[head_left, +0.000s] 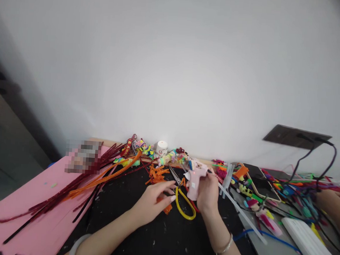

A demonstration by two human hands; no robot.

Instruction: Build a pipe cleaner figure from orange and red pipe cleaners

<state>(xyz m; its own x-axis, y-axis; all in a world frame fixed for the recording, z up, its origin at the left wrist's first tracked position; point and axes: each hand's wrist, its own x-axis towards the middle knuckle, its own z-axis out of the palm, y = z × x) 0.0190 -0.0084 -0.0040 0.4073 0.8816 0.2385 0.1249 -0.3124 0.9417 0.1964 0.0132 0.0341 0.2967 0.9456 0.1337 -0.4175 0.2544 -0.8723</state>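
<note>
My right hand (209, 192) is wrapped round a pale pink hot glue gun (194, 179), its nozzle pointing up and left. A long whitish glue stick (240, 210) slants down to the right behind that hand. My left hand (156, 200) is low over the black mat, its fingers bent and a gap showing between thumb and fingertips. Orange fuzzy pieces (167, 209) show under its thumb, partly hidden. Between both hands lie scissors with yellow handles (186, 212), blades pointing away. Several short orange pipe cleaner pieces (156, 174) are heaped just beyond the left hand.
Dark red and orange pipe cleaners (66, 192) spread over a pink board (15, 210) at left. A white cup (162, 147) stands by the wall. A phone (262, 182), small pipe cleaner figures (265, 219), cables and a white keyboard (310, 246) lie right. Another person's hand (333, 205) reaches in there.
</note>
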